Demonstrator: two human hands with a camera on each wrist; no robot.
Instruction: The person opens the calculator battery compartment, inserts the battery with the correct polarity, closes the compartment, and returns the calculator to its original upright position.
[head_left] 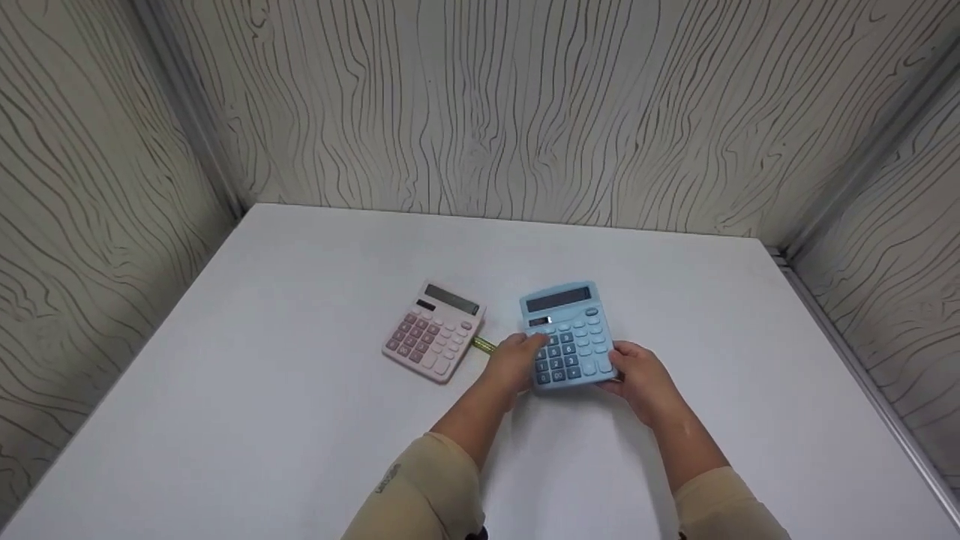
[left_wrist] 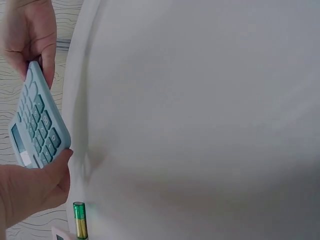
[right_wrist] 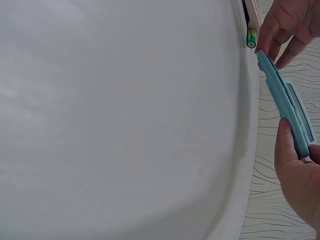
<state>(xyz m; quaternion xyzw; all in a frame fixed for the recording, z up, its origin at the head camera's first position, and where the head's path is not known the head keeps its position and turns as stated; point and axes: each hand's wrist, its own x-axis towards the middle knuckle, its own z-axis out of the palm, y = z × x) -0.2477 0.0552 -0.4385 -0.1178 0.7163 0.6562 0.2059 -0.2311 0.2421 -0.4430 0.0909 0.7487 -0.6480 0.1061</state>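
A blue calculator is held above the table between both hands, its keys and dark display facing up toward the head. My left hand grips its left edge, thumb over the keys. On the opposite side my right hand pinches the lower right corner, thumb on top and fingers beneath. To the left lies a pink calculator, turned at an angle on the table. A green and gold battery shows beside the pink one, partly hidden by my left hand in the head view.
The white table carries these things. Wood-grain patterned panels rise behind it and on both sides, with grey metal posts at the corners.
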